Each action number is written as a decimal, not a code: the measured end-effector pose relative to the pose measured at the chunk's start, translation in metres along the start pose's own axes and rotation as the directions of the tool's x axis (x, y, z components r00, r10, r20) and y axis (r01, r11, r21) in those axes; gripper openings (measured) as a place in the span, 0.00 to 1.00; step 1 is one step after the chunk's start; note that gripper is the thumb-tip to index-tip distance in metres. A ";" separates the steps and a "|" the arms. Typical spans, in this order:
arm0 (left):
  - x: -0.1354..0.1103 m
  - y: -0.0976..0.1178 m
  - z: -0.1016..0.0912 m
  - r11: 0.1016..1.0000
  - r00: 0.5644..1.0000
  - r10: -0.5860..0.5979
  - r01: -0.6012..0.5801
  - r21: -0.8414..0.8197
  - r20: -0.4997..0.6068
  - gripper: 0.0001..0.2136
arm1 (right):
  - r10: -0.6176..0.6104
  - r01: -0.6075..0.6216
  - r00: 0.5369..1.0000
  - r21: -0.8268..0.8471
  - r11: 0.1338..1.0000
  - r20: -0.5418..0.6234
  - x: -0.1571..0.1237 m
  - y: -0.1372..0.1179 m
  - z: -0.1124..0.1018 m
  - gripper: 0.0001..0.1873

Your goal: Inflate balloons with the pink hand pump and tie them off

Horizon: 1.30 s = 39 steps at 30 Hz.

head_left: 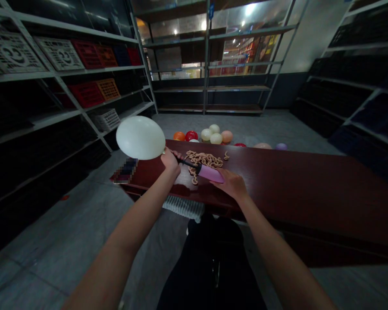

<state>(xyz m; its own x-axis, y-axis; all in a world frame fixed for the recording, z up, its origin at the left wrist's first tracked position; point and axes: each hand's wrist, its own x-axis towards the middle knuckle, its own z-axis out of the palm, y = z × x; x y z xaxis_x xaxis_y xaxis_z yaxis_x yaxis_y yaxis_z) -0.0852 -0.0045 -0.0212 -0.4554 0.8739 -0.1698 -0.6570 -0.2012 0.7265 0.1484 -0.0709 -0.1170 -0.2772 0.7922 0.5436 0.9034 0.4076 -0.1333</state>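
So the left hand (170,160) has its grip pinched tight on the neck of the white balloon (140,137), right where it meets the black nozzle, probably so no air leaks. The right hand (232,184) is wrapped around the pink pump (210,173), just above the dark red surface (294,181). A pile of chain links (205,160) lies behind the pump, with loose balloons (213,135) on the floor past it.

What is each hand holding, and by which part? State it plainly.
The left hand pinches the white balloon at its neck, on the pump nozzle. The right hand grips the pink pump at its rear end.
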 end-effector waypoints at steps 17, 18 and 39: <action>0.016 0.040 0.079 0.969 0.966 0.246 -0.247 -0.006 0.075 0.20 | 0.209 -0.203 0.974 0.071 0.977 -0.088 0.004 0.006 0.001 0.26; 0.012 0.036 0.087 0.966 0.962 0.257 -0.258 -0.003 0.087 0.20 | 0.222 -0.215 0.970 0.069 0.974 -0.104 0.004 0.007 0.002 0.26; -0.022 -0.053 0.058 0.998 0.989 0.003 -0.012 0.061 0.151 0.23 | 0.180 -0.177 0.984 0.088 0.980 -0.020 0.007 0.003 0.002 0.27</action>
<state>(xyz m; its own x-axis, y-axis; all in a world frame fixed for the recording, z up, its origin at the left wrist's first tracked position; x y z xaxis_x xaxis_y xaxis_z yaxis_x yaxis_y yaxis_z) -0.0055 0.0129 -0.0171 -0.3615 0.9300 -0.0656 -0.6136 -0.1843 0.7678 0.1487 -0.0631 -0.1158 -0.1038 0.8432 0.5275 0.9059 0.2990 -0.2998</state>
